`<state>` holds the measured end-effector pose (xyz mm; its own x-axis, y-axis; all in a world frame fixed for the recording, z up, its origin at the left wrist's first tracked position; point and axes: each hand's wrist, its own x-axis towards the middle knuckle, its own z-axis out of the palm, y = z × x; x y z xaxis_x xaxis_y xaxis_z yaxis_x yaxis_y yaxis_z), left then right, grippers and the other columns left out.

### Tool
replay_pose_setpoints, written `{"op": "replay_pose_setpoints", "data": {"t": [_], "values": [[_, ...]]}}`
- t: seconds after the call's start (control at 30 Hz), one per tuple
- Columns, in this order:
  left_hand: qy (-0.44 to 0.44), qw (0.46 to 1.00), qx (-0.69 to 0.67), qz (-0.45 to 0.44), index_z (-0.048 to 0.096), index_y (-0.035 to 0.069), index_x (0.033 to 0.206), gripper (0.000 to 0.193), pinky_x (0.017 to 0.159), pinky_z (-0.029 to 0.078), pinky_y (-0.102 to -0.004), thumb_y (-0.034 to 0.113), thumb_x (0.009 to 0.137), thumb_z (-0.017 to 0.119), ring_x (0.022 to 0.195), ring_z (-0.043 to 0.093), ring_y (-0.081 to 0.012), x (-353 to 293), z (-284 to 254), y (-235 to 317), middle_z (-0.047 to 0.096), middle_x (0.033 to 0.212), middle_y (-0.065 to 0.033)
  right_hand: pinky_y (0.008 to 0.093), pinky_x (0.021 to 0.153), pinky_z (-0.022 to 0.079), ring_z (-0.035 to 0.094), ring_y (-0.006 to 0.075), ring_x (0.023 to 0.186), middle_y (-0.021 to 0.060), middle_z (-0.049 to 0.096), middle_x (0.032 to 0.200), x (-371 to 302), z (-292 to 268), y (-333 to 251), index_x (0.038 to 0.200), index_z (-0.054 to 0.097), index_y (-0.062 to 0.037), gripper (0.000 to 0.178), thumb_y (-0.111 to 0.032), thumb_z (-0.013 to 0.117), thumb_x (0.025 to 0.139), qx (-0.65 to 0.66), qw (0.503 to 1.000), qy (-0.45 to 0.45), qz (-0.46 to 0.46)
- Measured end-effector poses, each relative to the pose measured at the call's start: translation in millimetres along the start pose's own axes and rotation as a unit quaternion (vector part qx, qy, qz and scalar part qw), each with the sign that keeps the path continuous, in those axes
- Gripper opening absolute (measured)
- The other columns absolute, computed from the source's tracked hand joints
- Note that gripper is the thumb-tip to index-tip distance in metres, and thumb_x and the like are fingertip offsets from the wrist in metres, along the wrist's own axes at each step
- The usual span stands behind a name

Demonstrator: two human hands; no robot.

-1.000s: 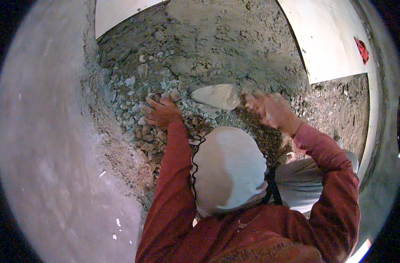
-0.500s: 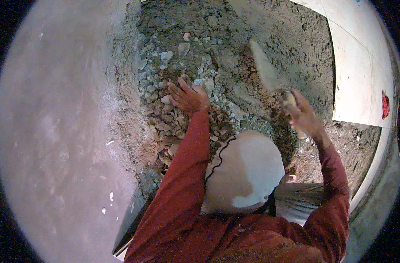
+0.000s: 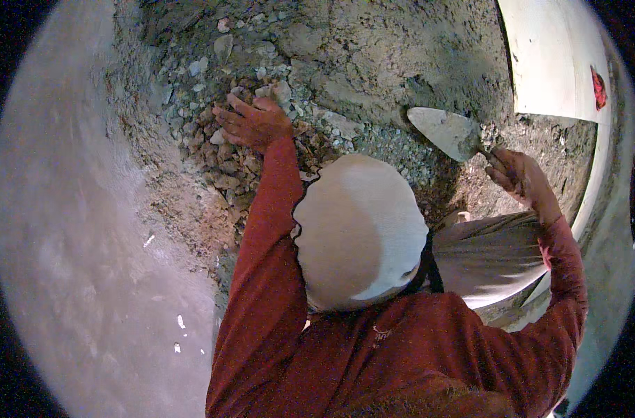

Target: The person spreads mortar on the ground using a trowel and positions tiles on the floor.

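Here, the left hand (image 3: 253, 125) rests, fingers spread, on the rubble (image 3: 223, 167) — well apart from the right hand (image 3: 525, 180), closed around the handle of a trowel (image 3: 444, 132). Its blade is right of the rubble — and farther right of the rubble, a red scrap (image 3: 599, 88) lies on a pale slab (image 3: 554, 63).

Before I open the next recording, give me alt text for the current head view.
A person's right hand holds a trowel; the left hand lies spread on loose stones. Rough ground surrounds them, with pale tiles at upper right.
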<state>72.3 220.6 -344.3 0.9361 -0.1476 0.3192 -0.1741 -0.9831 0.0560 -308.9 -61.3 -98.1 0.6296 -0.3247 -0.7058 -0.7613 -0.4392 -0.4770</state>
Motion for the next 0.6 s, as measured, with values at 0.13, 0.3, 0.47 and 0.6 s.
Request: {"op": "replay_pose_setpoints", "data": {"t": [0.13, 0.3, 0.47, 0.6], "values": [[0.021, 1.000, -0.006, 0.004, 0.048, 0.009, 0.141, 0.060, 0.113, 0.029, -0.0606, 0.033, 0.088, 0.062, 0.138, 0.041, -0.0446, -1.8, 2.3, -1.2, 0.035, 0.154, -0.0285, 0.0428, 0.064, 0.048, 0.057, 0.0327, 0.067, 0.0171, 0.058, 0.078, 9.1, 16.4, -3.8, 0.117, 0.057, -0.0018, 0.035, -0.026, 0.067, 0.095, -0.139, 0.989, 0.033, -0.034], [0.032, 0.999, -0.016, -0.008, 0.048, 0.009, 0.141, 0.061, 0.113, 0.028, -0.0605, 0.034, 0.087, 0.062, 0.138, 0.042, -0.0447, -3.2, 7.4, -0.2, 0.038, 0.152, -0.0292, 0.0442, 0.062, 0.045, 0.057, 0.0331, 0.067, 0.0184, 0.054, 0.075, 85.6, 80.5, -26.2, 0.115, 0.055, -0.0032, 0.032, -0.026, 0.067, 0.096, -0.029, 0.985, 0.068, -0.154], [0.005, 1.000, -0.008, -0.010, 0.048, 0.009, 0.140, 0.061, 0.113, 0.028, -0.0608, 0.037, 0.088, 0.062, 0.135, 0.044, -0.0463, -0.1, 5.5, -1.3, 0.044, 0.147, -0.0281, 0.0321, 0.062, 0.046, 0.057, 0.0164, 0.075, 0.0029, 0.061, 0.088, 110.0, 112.2, -15.4, 0.117, 0.055, -0.0031, 0.036, -0.033, 0.064, 0.099, 0.327, 0.937, 0.004, -0.121], [-0.080, 0.993, -0.054, -0.066, 0.047, 0.011, 0.142, 0.063, 0.112, 0.029, -0.0629, 0.038, 0.088, 0.064, 0.134, 0.045, -0.0465, 3.2, 0.5, 1.8, 0.047, 0.144, -0.0268, 0.0230, 0.064, 0.047, 0.056, 0.0076, 0.080, -0.0043, 0.062, 0.096, 88.8, 84.4, -18.1, 0.126, 0.055, -0.0036, 0.045, -0.038, 0.065, 0.098, 0.192, 0.975, -0.017, -0.114]]}}
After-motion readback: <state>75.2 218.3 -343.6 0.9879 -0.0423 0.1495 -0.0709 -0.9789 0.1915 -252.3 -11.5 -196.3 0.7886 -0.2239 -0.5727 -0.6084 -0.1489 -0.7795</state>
